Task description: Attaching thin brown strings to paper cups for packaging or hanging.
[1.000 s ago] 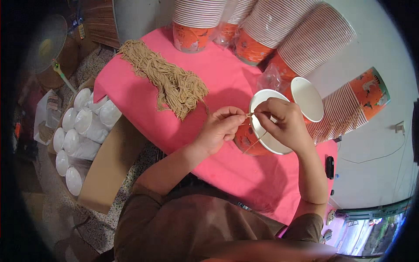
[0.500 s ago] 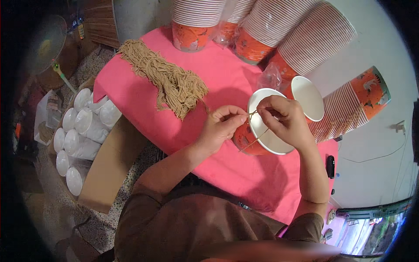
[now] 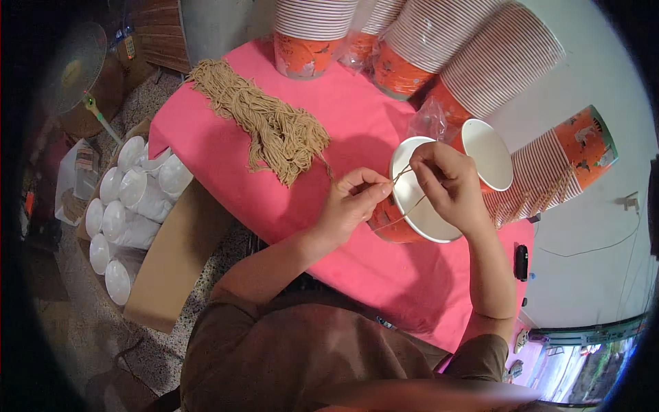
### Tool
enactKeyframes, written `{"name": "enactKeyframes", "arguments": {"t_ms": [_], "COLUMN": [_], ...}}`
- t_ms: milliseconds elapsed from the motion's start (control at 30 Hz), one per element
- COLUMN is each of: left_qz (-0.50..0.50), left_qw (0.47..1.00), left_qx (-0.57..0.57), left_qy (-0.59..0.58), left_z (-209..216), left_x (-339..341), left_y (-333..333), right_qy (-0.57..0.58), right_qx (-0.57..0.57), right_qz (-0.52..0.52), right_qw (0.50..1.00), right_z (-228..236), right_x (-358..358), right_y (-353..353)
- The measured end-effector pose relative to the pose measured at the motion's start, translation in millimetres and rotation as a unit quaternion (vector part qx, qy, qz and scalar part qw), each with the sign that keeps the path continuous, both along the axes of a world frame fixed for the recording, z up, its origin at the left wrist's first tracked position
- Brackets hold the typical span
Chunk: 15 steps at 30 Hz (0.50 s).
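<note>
The left hand [image 3: 353, 202] had its grip clamped on a tan cord [image 3: 401, 174], thumb against forefinger. At its 2 o'clock, the right hand [image 3: 447, 185] pinched the cord too, a short doubled length running between the two grips. Another length slanted from the right hand towards 8 o'clock, across an open orange tub [image 3: 429, 223] with a white inside, which stood just below the hands.

At the tub's 2 o'clock sat a second tub [image 3: 489, 152], its mouth tilted towards the person. Counting from the hands, a nested stack [image 3: 549, 165] lay at 3 o'clock with tan strands [image 3: 549, 196] over it, and taller stacks [image 3: 501, 62] rose between 11 and 1. A thick tan hank [image 3: 268, 123] lay near 10 o'clock on the pink-covered worktop [image 3: 343, 268]. Beyond the worktop's edge, at 9 o'clock, a cardboard box [image 3: 168, 281] held white cups [image 3: 141, 196].
</note>
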State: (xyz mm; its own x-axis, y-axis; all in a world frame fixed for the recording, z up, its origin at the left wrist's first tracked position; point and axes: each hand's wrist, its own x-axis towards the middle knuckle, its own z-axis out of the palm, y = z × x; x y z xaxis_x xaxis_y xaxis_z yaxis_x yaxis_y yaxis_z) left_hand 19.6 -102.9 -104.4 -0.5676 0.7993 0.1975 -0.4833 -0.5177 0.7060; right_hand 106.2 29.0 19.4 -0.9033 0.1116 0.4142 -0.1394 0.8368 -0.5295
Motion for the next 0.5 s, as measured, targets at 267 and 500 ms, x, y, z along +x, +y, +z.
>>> {"name": "enactKeyframes", "arguments": {"t_ms": [267,500], "left_qz": [0.027,0.202], "left_qw": [0.994,0.929], "left_qx": [0.01,-0.012], "left_qy": [0.103,0.309], "left_z": [-16.5,29.1], "left_x": [0.0,-18.4], "left_y": [-7.2,-7.4], "right_qy": [0.002,-0.019], "right_qx": [-0.001,0.036], "right_qz": [0.014,0.022], "right_qw": [1.0,0.999], "right_z": [5.7,7.6], "right_x": [-1.8,-1.6], "right_y": [-3.1,-8.9]}}
